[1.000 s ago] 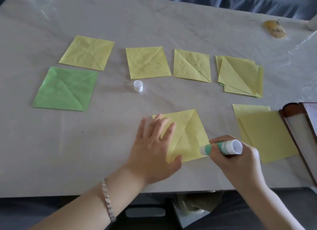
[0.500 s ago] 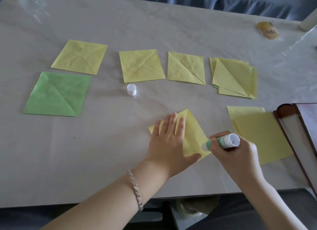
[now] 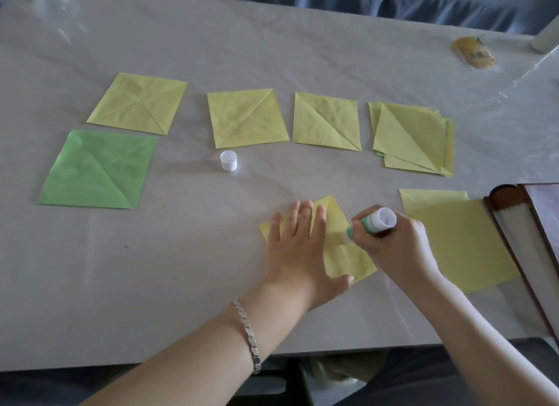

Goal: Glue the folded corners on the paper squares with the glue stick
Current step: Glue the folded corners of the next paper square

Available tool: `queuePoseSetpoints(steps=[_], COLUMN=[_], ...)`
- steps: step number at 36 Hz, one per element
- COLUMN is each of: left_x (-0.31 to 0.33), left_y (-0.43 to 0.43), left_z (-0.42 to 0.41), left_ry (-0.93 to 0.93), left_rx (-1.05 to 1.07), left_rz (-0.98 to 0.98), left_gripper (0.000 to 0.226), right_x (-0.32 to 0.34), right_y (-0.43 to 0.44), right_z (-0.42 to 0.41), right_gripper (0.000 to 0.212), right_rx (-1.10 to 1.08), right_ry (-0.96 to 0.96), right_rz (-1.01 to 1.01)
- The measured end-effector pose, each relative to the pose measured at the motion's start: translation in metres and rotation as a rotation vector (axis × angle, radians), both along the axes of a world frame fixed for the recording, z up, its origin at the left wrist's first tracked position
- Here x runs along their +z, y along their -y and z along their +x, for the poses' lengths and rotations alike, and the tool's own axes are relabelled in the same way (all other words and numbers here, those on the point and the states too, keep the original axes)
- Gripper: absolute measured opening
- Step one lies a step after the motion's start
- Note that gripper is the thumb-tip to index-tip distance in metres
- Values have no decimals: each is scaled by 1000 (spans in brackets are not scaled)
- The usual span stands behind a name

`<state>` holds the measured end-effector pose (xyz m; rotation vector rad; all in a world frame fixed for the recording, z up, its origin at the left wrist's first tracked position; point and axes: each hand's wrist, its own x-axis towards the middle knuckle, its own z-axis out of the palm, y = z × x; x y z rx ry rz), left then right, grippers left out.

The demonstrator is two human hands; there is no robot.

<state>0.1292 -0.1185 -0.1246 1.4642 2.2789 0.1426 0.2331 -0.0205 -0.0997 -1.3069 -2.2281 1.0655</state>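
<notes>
Green square [image 3: 96, 169]: I see it flat at the far left of the table [image 3: 181, 269], creased across its diagonals.
Yellow squares: one [image 3: 137, 103] lies just behind the green one. Two more [image 3: 247, 118] [image 3: 326, 121] follow it rightward in a row, apart from one another.
White cap [image 3: 228, 160]: it stands upright, just in front of the second yellow square.
Left hand [image 3: 298, 254]: I see it spread flat with straight fingers, pressing down the left part of the working square [image 3: 348, 263]. A bracelet [image 3: 248, 336] is on the wrist.
Working square: yellow, near the front edge, between my view of the two hands.
Glue stick [image 3: 376, 222]: tilted, its tip down on the working square, its white butt end raised towards the camera.
Right hand [image 3: 396, 248]: its fingers are wrapped round the glue stick, just beside the left hand's fingertips.
Stack [image 3: 413, 139]: several yellow folded squares piled unevenly at the row's right end.
Plain yellow sheets [image 3: 459, 245]: two overlapping, partly under the right hand.
Wooden case [image 3: 538, 203]: at the right edge, touching those sheets.
Yellowish object [image 3: 473, 53]: far right corner; I cannot tell what it is.
</notes>
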Motion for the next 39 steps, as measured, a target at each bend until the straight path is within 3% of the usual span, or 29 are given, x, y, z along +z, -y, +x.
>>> queuePoseSetpoints(steps=[14, 30, 35, 39], left_x=[1, 4, 13, 19], left_y=[1, -3, -9, -15], left_z=[1, 0, -19, -44], left_ry=[6, -14, 19, 9], left_rx=[18, -9, 24, 181], left_rz=[15, -13, 131, 163], left_gripper=[111, 109, 85, 30], right_x=[5, 14, 28, 32], right_y=[-25, -3, -11, -15], right_z=[-31, 39, 31, 21], right_gripper=[6, 9, 13, 9], right_rx=[100, 95, -18, -76], right_ry=[38, 173, -47, -120], right_rz=[68, -31, 26, 39])
